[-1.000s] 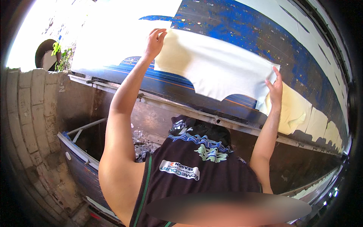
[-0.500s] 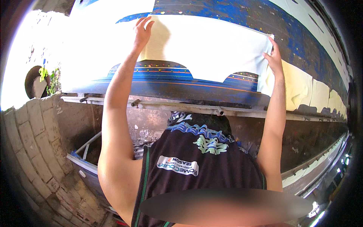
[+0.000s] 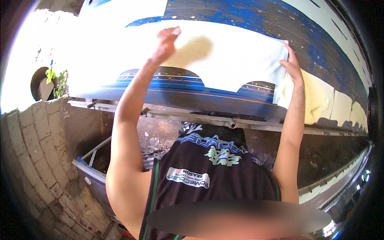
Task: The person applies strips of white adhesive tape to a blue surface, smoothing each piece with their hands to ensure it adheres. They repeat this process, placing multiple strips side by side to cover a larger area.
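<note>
A white cut piece of fabric [image 3: 232, 52], with curved notches along its near edge, lies spread on a long blue-stained table [image 3: 224, 12]. My left hand [image 3: 167, 42] is raised above the cloth left of its middle and casts a shadow on it. Motion blurs the fingers of that hand. At the fabric's right end, my right hand [image 3: 293, 66] rests against the edge near the far corner, thumb and fingers apart. Whether its fingertips pinch any cloth cannot be made out.
Pale yellow fabric pieces [image 3: 320, 94] continue along the table to the right. A metal rail [image 3: 192, 117] runs along the near side, between the table and my body. Further left are a brick wall [image 3: 36, 148] and a round opening [image 3: 42, 84] beside a green plant.
My left hand has lifted off the fabric's far left edge and moved right and nearer, its spread fingers now blurred. The right hand stays at the fabric's right edge.
</note>
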The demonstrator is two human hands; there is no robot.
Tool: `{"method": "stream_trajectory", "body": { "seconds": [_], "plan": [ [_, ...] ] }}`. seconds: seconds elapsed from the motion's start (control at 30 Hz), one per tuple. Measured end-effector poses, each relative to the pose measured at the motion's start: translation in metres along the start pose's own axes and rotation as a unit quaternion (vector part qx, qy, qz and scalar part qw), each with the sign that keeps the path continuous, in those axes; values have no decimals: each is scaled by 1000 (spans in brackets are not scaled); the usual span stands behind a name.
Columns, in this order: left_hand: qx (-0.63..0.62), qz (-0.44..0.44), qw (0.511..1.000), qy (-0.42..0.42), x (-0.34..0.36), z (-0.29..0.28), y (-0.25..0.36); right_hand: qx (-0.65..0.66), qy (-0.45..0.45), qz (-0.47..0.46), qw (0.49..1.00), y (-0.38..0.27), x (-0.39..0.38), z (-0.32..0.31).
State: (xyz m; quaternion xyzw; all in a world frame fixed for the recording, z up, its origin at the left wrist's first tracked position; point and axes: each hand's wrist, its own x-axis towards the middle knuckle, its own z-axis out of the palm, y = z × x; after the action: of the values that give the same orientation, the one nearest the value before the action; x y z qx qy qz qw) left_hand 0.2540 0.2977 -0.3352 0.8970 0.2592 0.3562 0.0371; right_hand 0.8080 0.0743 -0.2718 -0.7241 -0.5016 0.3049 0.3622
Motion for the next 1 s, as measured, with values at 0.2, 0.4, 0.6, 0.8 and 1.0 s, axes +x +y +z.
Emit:
{"method": "stream_trajectory", "body": {
  "seconds": [0.2, 0.4, 0.6, 0.8, 1.0],
  "plan": [
    [-41, -47, 982, -176, -19, 7, 65, -42, -1, 25, 999, -21, -2, -1],
    [103, -290, 937, -165, -14, 11, -22, -74, -22, 6, 997, -27, 12, 28],
    [33, -214, 968, -124, 21, 76, 80, -156, -46, -17, 987, -42, 15, 70],
    [8, 7, 981, -195, 87, 125, 190, -137, 32, -57, 988, -59, -6, 100],
    [14, 56, 982, -178, 142, 163, 193, -88, 136, -45, 986, -68, -56, 129]
  ]
}}
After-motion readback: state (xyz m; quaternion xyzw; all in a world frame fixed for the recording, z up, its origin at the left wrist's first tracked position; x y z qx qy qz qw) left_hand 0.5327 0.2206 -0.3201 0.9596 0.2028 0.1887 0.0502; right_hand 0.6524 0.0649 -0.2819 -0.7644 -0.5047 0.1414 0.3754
